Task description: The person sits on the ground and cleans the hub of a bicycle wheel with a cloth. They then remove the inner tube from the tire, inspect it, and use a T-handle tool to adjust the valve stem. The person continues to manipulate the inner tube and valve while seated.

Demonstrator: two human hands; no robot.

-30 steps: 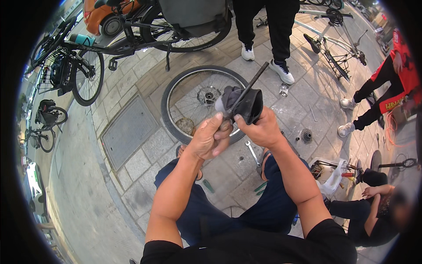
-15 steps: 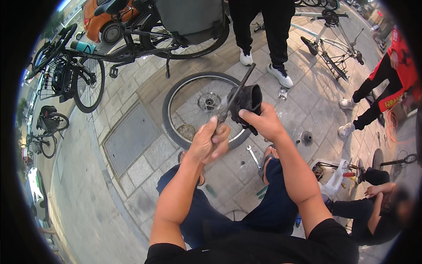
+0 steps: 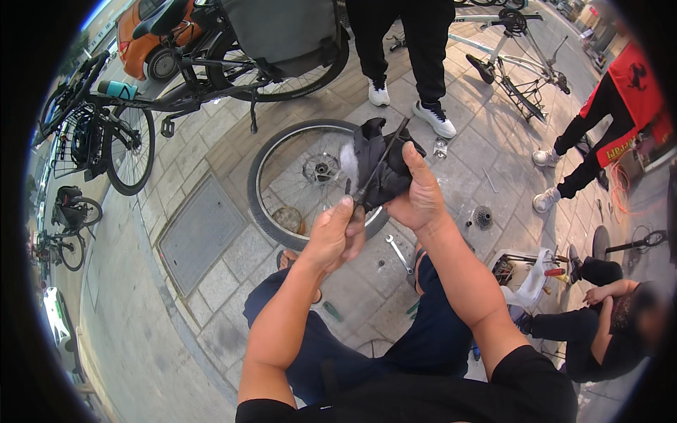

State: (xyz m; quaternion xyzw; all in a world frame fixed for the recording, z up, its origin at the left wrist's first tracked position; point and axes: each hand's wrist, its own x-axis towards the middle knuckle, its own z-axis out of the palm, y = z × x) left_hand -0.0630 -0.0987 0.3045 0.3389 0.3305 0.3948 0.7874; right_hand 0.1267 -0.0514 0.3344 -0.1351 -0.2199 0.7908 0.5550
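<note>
My left hand (image 3: 334, 236) is closed round the lower end of a thin, dark, greasy-looking rod (image 3: 384, 158), which slants up to the right. A bunched black rag (image 3: 395, 183) lies against the rod, with a pale fluffy patch on its left side. My right hand (image 3: 421, 201) holds the rag from the right, thumb raised and the other fingers mostly hidden behind the cloth. Both hands are above a bicycle wheel (image 3: 254, 185) lying flat on the paving, its hub (image 3: 321, 170) partly in view left of the rag.
A spanner (image 3: 400, 254) lies between my feet; a cassette sprocket (image 3: 483, 217) sits further right. A person in black trousers (image 3: 398, 42) stands beyond the wheel. A white tool container (image 3: 518, 271) and a seated person (image 3: 599, 331) are at right. A parked bicycle (image 3: 134, 148) stands left.
The rag has opened out and spread leftward along the rod. My right hand has turned, its thumb now pointing up. The view has shifted slightly.
</note>
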